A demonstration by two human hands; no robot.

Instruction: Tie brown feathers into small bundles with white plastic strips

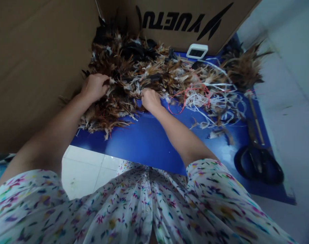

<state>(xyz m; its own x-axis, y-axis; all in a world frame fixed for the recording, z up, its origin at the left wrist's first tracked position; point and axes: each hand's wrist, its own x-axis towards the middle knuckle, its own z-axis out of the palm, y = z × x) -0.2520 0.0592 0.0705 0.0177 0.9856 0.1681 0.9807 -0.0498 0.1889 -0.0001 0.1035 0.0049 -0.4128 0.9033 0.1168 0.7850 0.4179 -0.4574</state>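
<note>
Reaching forward, both hands (94, 87) (151, 99) pinch feathers (122, 91).

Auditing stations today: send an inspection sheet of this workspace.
Surface: blue tabletop, partly covered.
Job's things: brown and black feathers, heaped along the far side.
Clutter: tangled white and red string; scissors and feather-tipped stick at right; small white device near the lettered cardboard.
Hands: left hand and right hand at the feathers, fingers curled; grip unclear.
Cables: nothing seen.
Surroundings: plain cardboard at left; tiled floor.
</note>
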